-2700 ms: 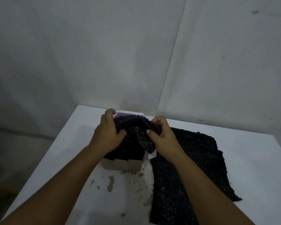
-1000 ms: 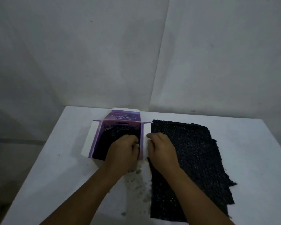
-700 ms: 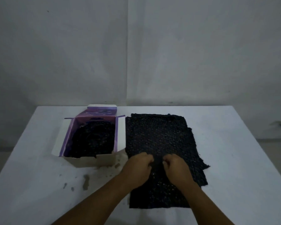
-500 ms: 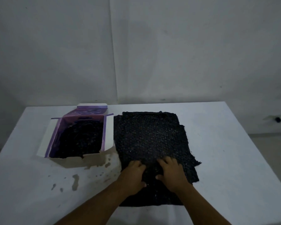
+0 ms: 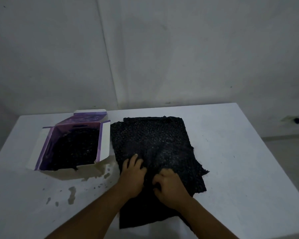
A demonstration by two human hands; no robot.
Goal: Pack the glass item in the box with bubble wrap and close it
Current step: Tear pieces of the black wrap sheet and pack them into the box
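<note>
Both our hands have left the box and come right, onto the loose sheet of black bubble wrap [image 5: 155,152]. Our left hand [image 5: 132,175] lies on the near-left part of that sheet with its fingers [image 5: 134,159] spread forward and flat, pressing on the wrap rather than closing around it. Our right hand [image 5: 169,185] sits just beside it, to the right and a little nearer, with the fingers curled in so that they pinch a fold of the sheet. The sheet lies spread on the white table [image 5: 240,161], its left edge just beside the box's right flap, and its near edge runs under our forearms.

The purple-lined box [image 5: 47,149] stands open on the left of the table, flaps folded outward, lid flap upright at the far side. Dark bubble wrap [image 5: 74,149] fills its inside; we cannot tell the glass item itself from the wrapping there. Grey stains [image 5: 72,197] mark the tabletop near the box, between it and our left forearm.
</note>
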